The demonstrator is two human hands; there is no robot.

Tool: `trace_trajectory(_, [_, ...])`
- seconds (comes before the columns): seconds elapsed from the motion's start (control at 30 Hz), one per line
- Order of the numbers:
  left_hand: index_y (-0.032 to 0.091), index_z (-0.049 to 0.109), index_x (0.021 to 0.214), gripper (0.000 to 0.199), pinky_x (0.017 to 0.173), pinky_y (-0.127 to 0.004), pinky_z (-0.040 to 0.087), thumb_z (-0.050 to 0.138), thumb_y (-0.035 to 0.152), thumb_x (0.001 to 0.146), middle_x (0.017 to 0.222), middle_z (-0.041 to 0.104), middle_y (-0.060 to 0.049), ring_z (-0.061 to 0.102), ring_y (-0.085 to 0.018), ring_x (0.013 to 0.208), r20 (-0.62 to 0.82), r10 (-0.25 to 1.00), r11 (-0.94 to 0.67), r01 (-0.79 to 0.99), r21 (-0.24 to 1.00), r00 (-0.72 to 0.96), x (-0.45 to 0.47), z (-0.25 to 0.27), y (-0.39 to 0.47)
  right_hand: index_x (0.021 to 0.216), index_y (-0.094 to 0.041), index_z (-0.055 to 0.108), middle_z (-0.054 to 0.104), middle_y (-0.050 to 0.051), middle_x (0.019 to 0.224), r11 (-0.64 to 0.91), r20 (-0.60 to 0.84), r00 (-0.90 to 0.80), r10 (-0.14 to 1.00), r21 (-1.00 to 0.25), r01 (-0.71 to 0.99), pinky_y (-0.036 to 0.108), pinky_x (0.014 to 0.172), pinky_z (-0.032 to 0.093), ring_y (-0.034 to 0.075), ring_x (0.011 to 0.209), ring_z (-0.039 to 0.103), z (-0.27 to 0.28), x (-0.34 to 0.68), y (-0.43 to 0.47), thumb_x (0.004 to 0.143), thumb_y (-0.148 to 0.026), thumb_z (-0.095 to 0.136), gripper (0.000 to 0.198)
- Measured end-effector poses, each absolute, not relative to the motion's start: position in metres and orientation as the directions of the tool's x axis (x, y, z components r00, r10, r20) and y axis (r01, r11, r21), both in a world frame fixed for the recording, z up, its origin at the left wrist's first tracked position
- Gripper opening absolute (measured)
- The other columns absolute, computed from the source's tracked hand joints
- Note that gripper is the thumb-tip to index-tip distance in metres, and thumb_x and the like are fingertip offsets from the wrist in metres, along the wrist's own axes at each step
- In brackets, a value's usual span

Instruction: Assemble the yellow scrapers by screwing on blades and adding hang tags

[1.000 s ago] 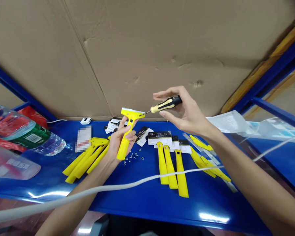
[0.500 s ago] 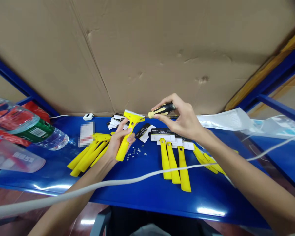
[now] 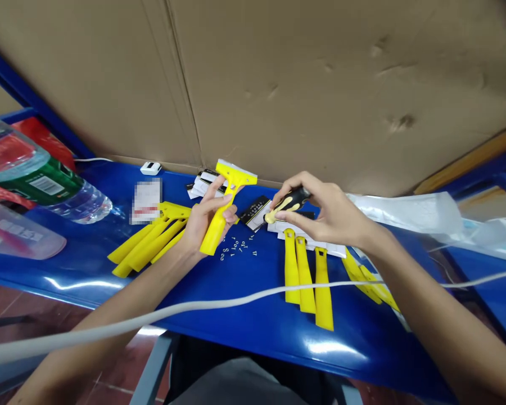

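My left hand [image 3: 208,219] is closed around the handle of a yellow scraper [image 3: 233,183], its wide head tilted up. In my right hand [image 3: 320,208] is a screwdriver [image 3: 290,203] with a black and cream handle, its front end apart from the scraper; I cannot make out the shaft. Small screws and nuts [image 3: 238,246] lie scattered on the blue table [image 3: 236,292] below my left hand. Several more yellow scrapers [image 3: 145,242] lie beside my left wrist. Yellow handles [image 3: 306,275] lie under my right hand, their tops by printed cards [image 3: 333,247].
A white cable [image 3: 185,308] crosses in front of both forearms. At the left lie a water bottle [image 3: 50,180] and a translucent cup [image 3: 21,230]. Clear plastic packaging [image 3: 409,211] lies at the right. A cardboard wall [image 3: 278,84] closes off the back.
The screwdriver has come away from the scraper's head and moved down and right with my right hand. My left hand still holds the scraper. The camera view has shifted.
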State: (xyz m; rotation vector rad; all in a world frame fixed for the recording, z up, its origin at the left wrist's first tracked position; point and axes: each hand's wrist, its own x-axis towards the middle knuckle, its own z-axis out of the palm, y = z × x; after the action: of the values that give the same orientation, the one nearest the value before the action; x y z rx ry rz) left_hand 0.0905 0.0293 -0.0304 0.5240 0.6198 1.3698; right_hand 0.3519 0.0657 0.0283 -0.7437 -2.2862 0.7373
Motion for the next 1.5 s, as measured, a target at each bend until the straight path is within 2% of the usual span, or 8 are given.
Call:
trace_trajectory(0.33, [0.039, 0.06, 0.154, 0.077, 0.057, -0.017, 0.049, 0.075, 0.004, 0.087, 0.129, 0.074, -0.005, 0.052, -0.002, 0.056, -0.083, 0.99, 0.141, -0.736, 0.663, 0.115, 0.093, -0.026, 0.026, 0.115, -0.025, 0.065, 0.083, 0.007, 0.112, 0.691, 0.349, -0.694, 0.63, -0.66, 0.295, 0.042, 0.085, 0.06, 0.027, 0.096, 0.08, 0.019, 0.348, 0.068, 0.096, -0.046, 0.084, 0.034])
trace_trajectory(0.67, [0.038, 0.06, 0.154, 0.079, 0.057, -0.018, 0.049, 0.075, 0.003, 0.085, 0.13, 0.075, -0.006, 0.052, -0.002, 0.055, -0.083, 0.99, 0.141, -0.739, 0.659, 0.116, 0.092, -0.027, 0.027, 0.115, -0.027, 0.066, 0.084, 0.003, 0.11, 0.682, 0.293, -0.768, 0.57, -0.69, 0.243, 0.041, 0.085, 0.063, 0.026, 0.096, 0.081, 0.017, 0.337, 0.062, 0.098, -0.037, 0.082, 0.025])
trace_trajectory(0.97, [0.037, 0.059, 0.155, 0.078, 0.057, -0.018, 0.048, 0.074, 0.003, 0.087, 0.128, 0.074, -0.005, 0.053, -0.002, 0.055, -0.079, 0.99, 0.138, -0.729, 0.67, 0.115, 0.092, -0.025, 0.026, 0.116, -0.027, 0.068, 0.084, 0.003, 0.109, 0.679, 0.297, -0.762, 0.575, -0.692, 0.243, 0.04, 0.085, 0.063, 0.026, 0.095, 0.081, 0.016, 0.339, 0.063, 0.097, -0.038, 0.084, 0.027])
trace_trajectory(1.23, [0.035, 0.059, 0.152, 0.076, 0.056, -0.016, 0.048, 0.076, 0.003, 0.085, 0.127, 0.075, -0.006, 0.053, -0.002, 0.056, -0.124, 0.984, 0.178, -0.736, 0.653, 0.128, 0.091, -0.027, 0.027, 0.112, -0.027, 0.067, 0.083, 0.003, 0.108, 0.703, 0.411, -0.66, 0.629, -0.663, 0.256, 0.038, 0.082, 0.065, 0.024, 0.092, 0.081, 0.041, 0.351, 0.056, 0.094, -0.038, 0.087, 0.029])
trace_trajectory(1.37, [0.032, 0.058, 0.151, 0.073, 0.056, -0.016, 0.048, 0.073, 0.002, 0.087, 0.129, 0.074, -0.009, 0.053, -0.002, 0.055, -0.161, 0.97, 0.242, -0.743, 0.624, 0.18, 0.094, -0.03, 0.027, 0.11, -0.028, 0.068, 0.084, 0.003, 0.106, 0.725, 0.523, -0.561, 0.642, -0.651, 0.223, 0.039, 0.08, 0.067, 0.024, 0.092, 0.081, 0.057, 0.363, 0.051, 0.092, -0.036, 0.09, 0.029])
trace_trajectory(1.5, [0.031, 0.056, 0.152, 0.068, 0.055, -0.016, 0.048, 0.069, 0.001, 0.092, 0.133, 0.072, -0.011, 0.053, -0.001, 0.055, -0.197, 0.947, 0.32, -0.755, 0.572, 0.252, 0.097, -0.035, 0.026, 0.11, -0.032, 0.068, 0.084, 0.002, 0.106, 0.744, 0.63, -0.436, 0.643, -0.649, 0.159, 0.045, 0.083, 0.068, 0.028, 0.095, 0.083, 0.066, 0.374, 0.051, 0.09, -0.036, 0.092, 0.032])
